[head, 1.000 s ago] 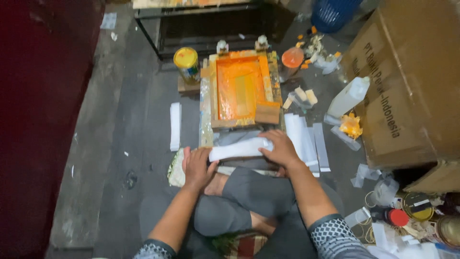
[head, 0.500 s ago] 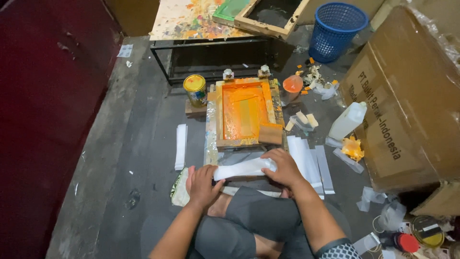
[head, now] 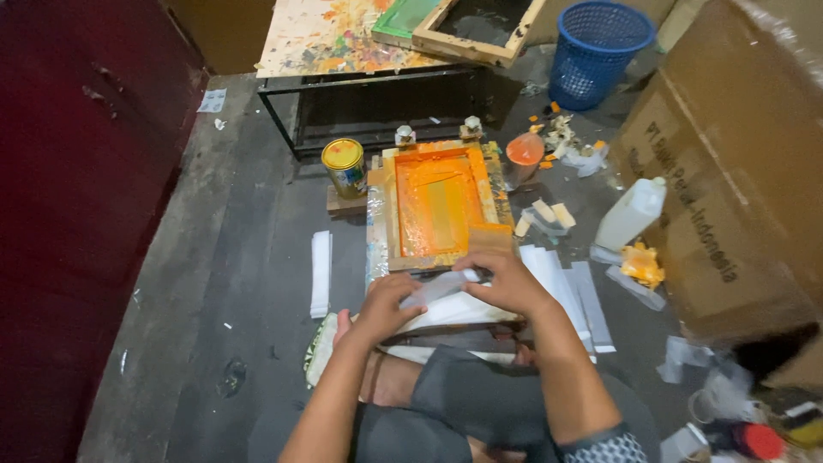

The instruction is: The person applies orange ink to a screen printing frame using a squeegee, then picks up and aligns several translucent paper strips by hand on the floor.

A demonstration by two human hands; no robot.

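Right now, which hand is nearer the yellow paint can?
Left. The left hand sits below and slightly right of the yellow paint can; the right hand is farther right, beyond the orange screen frame.

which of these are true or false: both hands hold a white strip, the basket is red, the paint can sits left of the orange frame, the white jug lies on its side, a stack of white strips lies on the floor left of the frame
1. Both hands hold a white strip. True: the left hand and right hand grip the white strip between them.
2. The basket is red. False: the basket is blue.
3. The paint can sits left of the orange frame. True: the yellow-lidded paint can stands just left of the orange screen frame.
4. The white jug lies on its side. False: the white jug stands upright beside the cardboard box.
5. A stack of white strips lies on the floor left of the frame. True: the stack of white strips lies there.
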